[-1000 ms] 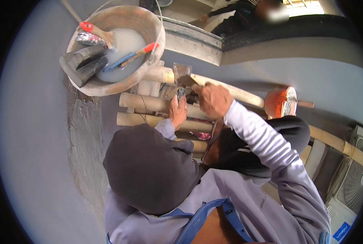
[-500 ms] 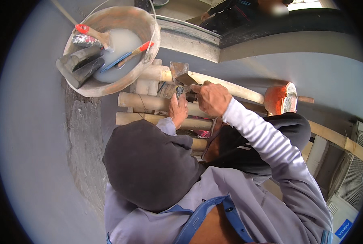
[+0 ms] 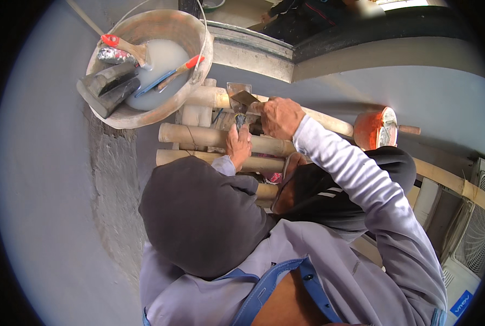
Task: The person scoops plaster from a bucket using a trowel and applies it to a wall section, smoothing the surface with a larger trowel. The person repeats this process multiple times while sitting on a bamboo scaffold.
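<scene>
My left hand (image 3: 238,145) is closed around the handle of a putty knife (image 3: 238,87), whose wide, stained blade points away from me. In my closed right hand (image 3: 281,118) is a second putty knife (image 3: 246,98), held sideways. Its darker blade overlaps the first blade; whether the two touch, I cannot tell. Both hands are above bamboo poles (image 3: 199,133), near my bent legs. To their upper left stands a bucket (image 3: 203,76) of cloudy whitish water. In it rest a red-tipped paintbrush (image 3: 124,45), a blue-and-red tool (image 3: 166,79) and dark angular pieces (image 3: 112,87).
An orange container (image 3: 367,130) with a wooden handle sticking out stands to the right. Farther right is a fan unit (image 3: 473,239). A grey wall (image 3: 47,163) with a rough strip runs along the left. Behind the ledge (image 3: 253,51), another person (image 3: 313,22) is partly visible.
My right hand has shifted slightly left and upward, and its putty knife has moved a little farther up over the other blade. My left hand stays nearly in place.
</scene>
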Tool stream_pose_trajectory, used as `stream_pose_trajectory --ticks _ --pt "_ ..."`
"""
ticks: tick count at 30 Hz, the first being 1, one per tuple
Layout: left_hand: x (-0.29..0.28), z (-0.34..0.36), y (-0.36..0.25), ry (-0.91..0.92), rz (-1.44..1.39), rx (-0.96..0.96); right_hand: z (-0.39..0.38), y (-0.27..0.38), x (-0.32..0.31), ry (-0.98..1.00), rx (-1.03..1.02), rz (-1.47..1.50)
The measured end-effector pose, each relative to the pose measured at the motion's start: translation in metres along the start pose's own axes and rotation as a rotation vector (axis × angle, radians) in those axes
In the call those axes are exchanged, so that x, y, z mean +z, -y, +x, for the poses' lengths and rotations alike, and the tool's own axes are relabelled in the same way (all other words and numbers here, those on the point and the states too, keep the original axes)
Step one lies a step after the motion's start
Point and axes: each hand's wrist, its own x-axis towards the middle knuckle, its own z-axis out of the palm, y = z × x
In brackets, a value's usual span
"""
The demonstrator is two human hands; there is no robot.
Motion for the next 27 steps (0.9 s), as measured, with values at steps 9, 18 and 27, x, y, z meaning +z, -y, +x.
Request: stream_pose_trajectory --ticks 9,18,27 --pt "-0.012 0.007 0.002 0.133 -0.207 0.043 0.010 -0.006 0.013 -0.080 -0.061 -0.075" --pt "0.002 -0.013 -0.003 0.013 -0.051 -0.045 -0.005 -0.001 0.016 -0.059 -0.064 -0.048" --pt "-0.009 -0.007 0.002 0.024 -0.043 -0.028 0.005 0.005 0.002 0.071 -0.003 -0.051"
